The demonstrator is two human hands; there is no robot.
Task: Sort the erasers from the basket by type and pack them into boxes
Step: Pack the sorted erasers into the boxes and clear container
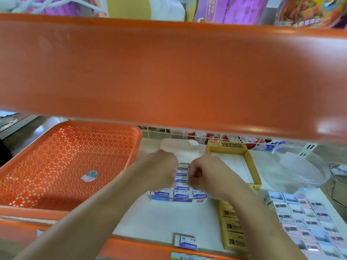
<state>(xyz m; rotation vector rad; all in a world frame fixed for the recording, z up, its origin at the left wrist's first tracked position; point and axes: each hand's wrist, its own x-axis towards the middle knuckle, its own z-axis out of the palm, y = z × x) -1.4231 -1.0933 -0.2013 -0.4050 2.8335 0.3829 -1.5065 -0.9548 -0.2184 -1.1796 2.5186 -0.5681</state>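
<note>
A blue and white box (176, 199) at the middle of the shelf holds several white erasers (181, 195) with blue ERASER labels, standing in rows. My left hand (163, 168) and my right hand (204, 174) rest over the box from either side, fingers curled onto the middle row of erasers. One loose blue-labelled eraser (185, 242) lies near the front edge. Several yellow 2B erasers (231, 227) lie in a line at the right. An open yellow 2B box (252, 166) stands behind them, showing nothing inside. The orange perforated basket (62, 166) at the left holds no erasers.
An orange shelf edge (169, 72) spans the upper view, close to my head. A clear plastic bowl (300, 167) sits at the right. Several picture-labelled erasers (308, 220) lie in rows at the lower right. A white wire rack (216, 136) lines the back.
</note>
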